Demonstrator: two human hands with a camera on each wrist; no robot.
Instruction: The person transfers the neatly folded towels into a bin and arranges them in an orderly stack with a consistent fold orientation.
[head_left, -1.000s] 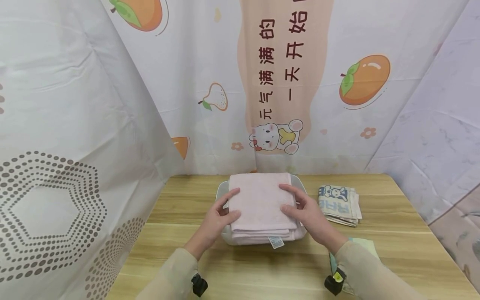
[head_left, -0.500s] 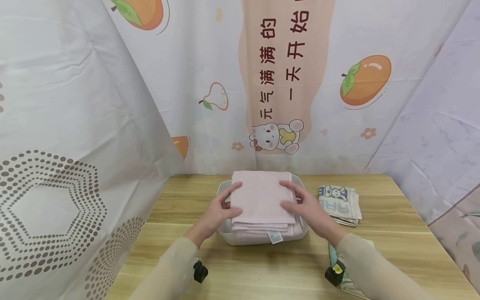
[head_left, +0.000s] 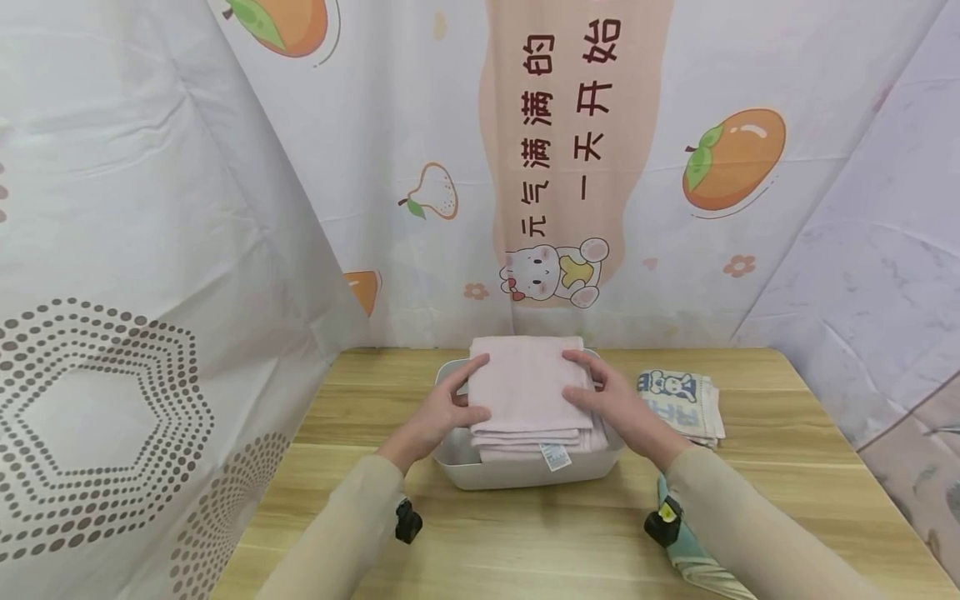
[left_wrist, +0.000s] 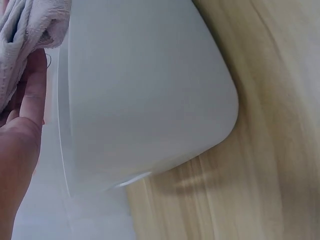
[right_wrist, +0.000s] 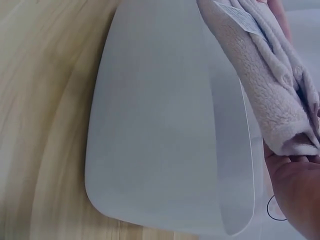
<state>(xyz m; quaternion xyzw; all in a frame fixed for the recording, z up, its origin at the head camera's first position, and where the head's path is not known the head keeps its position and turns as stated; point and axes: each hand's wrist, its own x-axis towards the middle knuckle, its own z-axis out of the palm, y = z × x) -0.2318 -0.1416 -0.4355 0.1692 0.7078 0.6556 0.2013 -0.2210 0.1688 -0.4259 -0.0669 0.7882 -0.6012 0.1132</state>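
A folded pink towel (head_left: 528, 383) with a white label (head_left: 555, 456) at its front is held between my two hands over a white plastic bin (head_left: 532, 476). My left hand (head_left: 441, 412) grips its left side, and my right hand (head_left: 618, 408) grips its right side. In the left wrist view, the fingers (left_wrist: 34, 90) reach beneath the towel's edge. From the right wrist view, the towel (right_wrist: 265, 80) sits above the bin's rim, with fingertips tucked under its end. The bin's inside is mostly hidden.
Right of the bin lies a folded cream and blue patterned towel (head_left: 682, 404). Nearer the front, a green cloth (head_left: 693, 558) is partly covered by the right sleeve. All stand on a wooden table (head_left: 480, 550) with a printed curtain (head_left: 420, 275) behind it.
Both hands have raised the pink towel and shifted it slightly right and away from me. More of the bin's front wall and inside left corner shows now.
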